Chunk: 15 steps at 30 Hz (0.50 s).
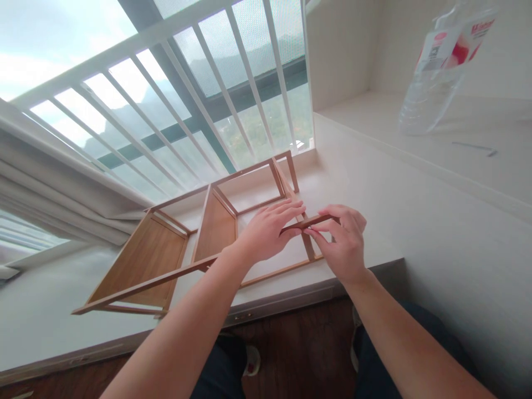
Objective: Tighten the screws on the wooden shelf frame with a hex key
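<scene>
Bottle [436,83] and hex key [474,146] on the right-hand ledge [366,116], curtain [54,166] left, railing [143,40] beyond the rack [139,260]: brown wood, flat panels [216,227], lying on the sill [75,277], long axis slanting lower left to upper right. Left hand [272,224] grips the near rail [166,278]; right hand [343,238] pinches its right end, details underneath unclear.

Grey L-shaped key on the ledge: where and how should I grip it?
Probably pinch the grey L-shaped key by its long straight arm, right hand from above, over the front edge of the ledge: it lies flat, with the bottle to its left.
</scene>
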Tool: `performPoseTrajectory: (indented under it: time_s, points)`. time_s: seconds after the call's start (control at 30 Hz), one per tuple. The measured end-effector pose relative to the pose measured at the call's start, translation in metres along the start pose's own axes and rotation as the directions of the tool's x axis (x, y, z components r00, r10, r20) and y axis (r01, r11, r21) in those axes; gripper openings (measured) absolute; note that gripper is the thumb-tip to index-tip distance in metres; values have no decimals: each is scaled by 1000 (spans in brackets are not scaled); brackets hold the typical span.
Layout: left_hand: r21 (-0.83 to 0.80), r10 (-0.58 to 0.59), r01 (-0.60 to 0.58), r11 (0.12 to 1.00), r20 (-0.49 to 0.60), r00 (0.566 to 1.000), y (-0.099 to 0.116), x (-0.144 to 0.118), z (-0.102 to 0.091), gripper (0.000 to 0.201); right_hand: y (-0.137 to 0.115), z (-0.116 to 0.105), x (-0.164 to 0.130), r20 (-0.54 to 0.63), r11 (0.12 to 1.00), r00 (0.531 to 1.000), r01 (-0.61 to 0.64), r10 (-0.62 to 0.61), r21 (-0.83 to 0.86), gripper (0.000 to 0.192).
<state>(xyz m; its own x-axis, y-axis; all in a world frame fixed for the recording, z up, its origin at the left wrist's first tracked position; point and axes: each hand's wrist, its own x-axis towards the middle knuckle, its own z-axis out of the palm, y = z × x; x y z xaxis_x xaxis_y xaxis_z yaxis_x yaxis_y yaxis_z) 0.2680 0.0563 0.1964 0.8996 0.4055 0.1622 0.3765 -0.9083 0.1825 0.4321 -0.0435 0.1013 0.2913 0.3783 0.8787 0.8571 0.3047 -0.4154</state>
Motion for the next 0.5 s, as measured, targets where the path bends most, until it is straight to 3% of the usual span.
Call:
performPoseTrajectory:
  time_s: [0.5]
  points:
    - [-43, -6, 4, 999, -50, 999, -1, -1, 5, 46, -1, 6, -5, -64, 999, 997, -41, 42, 20, 16]
